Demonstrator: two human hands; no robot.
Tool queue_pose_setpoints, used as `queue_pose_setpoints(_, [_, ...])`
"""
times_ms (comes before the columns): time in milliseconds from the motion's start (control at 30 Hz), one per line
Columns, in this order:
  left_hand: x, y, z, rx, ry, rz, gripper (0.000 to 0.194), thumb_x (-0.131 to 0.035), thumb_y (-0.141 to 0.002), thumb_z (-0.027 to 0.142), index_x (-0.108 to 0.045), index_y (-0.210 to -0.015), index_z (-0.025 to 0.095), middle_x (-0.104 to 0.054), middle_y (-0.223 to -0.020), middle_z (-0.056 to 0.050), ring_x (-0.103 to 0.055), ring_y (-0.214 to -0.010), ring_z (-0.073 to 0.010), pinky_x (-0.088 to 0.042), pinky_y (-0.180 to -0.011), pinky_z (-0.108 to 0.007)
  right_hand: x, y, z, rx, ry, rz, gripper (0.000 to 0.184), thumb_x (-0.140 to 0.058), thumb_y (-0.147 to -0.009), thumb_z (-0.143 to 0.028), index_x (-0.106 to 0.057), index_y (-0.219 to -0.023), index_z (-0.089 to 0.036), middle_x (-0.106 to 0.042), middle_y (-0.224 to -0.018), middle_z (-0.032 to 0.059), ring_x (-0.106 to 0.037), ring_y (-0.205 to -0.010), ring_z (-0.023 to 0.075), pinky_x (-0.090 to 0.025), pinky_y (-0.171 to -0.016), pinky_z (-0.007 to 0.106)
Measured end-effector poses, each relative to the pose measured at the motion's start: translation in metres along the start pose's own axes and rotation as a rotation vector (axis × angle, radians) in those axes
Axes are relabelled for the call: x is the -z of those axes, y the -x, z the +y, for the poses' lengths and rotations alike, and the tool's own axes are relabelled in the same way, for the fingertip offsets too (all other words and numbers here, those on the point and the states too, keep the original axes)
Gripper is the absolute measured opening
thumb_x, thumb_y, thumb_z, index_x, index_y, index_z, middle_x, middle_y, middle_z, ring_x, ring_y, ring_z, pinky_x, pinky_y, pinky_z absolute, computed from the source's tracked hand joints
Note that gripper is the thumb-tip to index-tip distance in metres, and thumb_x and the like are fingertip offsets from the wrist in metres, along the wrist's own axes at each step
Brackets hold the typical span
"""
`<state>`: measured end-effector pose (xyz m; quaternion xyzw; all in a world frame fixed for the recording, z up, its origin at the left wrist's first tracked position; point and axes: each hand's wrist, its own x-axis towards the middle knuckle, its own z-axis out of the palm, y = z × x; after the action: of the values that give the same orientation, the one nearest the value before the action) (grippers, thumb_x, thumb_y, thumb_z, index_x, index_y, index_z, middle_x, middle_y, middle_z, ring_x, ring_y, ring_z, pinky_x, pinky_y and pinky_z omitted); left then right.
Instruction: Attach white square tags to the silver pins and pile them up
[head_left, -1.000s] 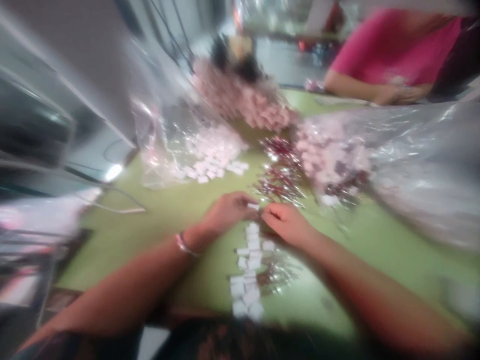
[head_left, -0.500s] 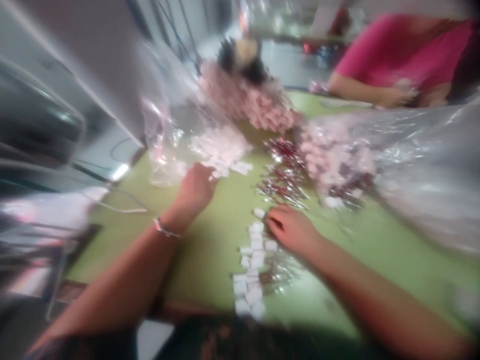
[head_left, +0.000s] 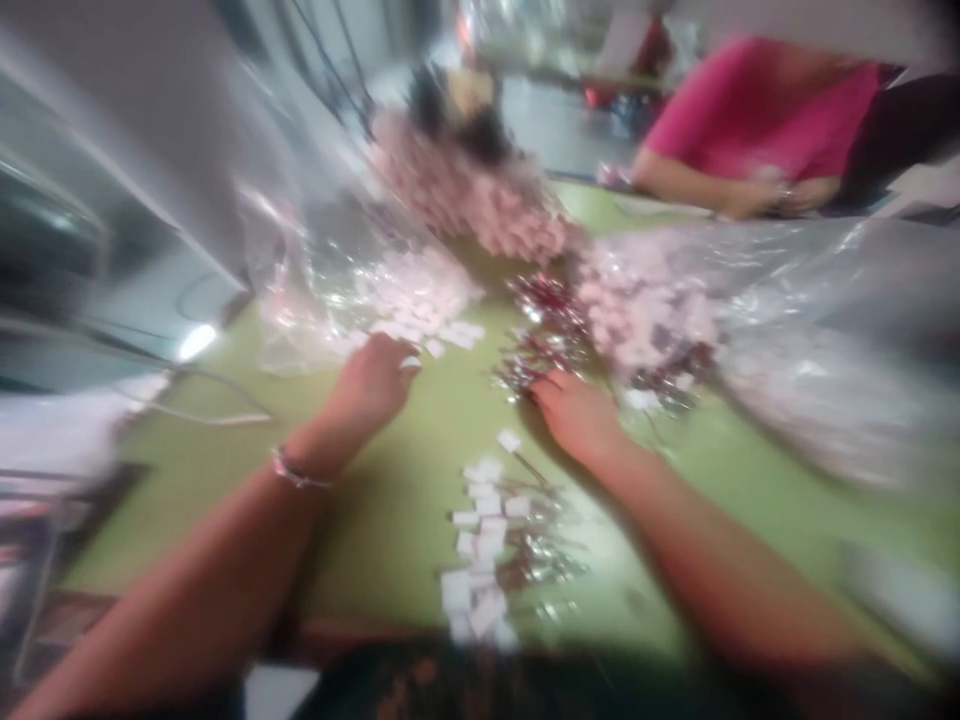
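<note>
My left hand is closed in a pinch, with a small white piece at its fingertips. Just beyond it lies a heap of similar white pieces, partly in a clear plastic bag. My right hand reaches into a pile of shiny silver and red stems. Its fingers are bunched together at the pile's near edge; blur hides what is between them. Nearer me is a column of white pieces on thin stems, with a single one at its far end.
Pink fluffy bundles stand at the back of the green table. On the right lies a large clear bag beside more pale pink pieces. A person in a pink top sits across, hands together.
My right hand has left the single stemmed white piece and moved forward to the shiny stems. My left hand has drawn back slightly from the heap, a white piece showing at its fingertips.
</note>
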<state>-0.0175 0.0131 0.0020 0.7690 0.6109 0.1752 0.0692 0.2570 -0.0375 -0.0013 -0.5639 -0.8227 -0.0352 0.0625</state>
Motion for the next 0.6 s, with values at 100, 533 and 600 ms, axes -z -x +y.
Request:
queue_pose_setpoints(100, [0.002, 0.005, 0.014, 0.076, 0.309, -0.003, 0.019, -0.061, -0.079, 0.030, -0.068, -0.089, 0.016, -0.066, -0.086, -0.009, -0.062, -0.081, -0.0232, -0.049, -0.075, -0.037, -0.006, -0.001, 0.002, 0.041, 0.012, 0.019, 0.023, -0.044, -0.093, -0.019, -0.067, -0.092, -0.019, -0.064, -0.095, 0.0078, -0.057, -0.086, 0.0210, -0.036, -0.059, 0.031])
queue_pose_setpoints(533, [-0.023, 0.028, 0.047, 0.442, 1.455, -0.462, 0.038, -0.078, -0.070, 0.032, -0.071, -0.099, 0.010, -0.065, -0.069, -0.004, -0.056, -0.058, -0.0088, -0.041, -0.056, -0.022, 0.022, -0.005, 0.023, 0.074, -0.439, 0.290, 0.017, -0.046, -0.091, -0.022, -0.063, -0.090, -0.020, -0.067, -0.102, 0.0084, -0.056, -0.098, 0.0226, -0.042, -0.086, 0.038])
queue_pose_setpoints(600, [-0.022, 0.028, 0.049, 0.467, 1.503, -0.466, 0.034, -0.079, -0.069, 0.029, -0.072, -0.095, 0.009, -0.066, -0.071, -0.005, -0.058, -0.060, -0.0096, -0.043, -0.058, -0.023, 0.029, 0.000, 0.009, 0.117, -0.538, 0.232, 0.016, -0.045, -0.091, -0.022, -0.062, -0.092, -0.021, -0.068, -0.098, 0.0065, -0.059, -0.092, 0.0199, -0.043, -0.082, 0.035])
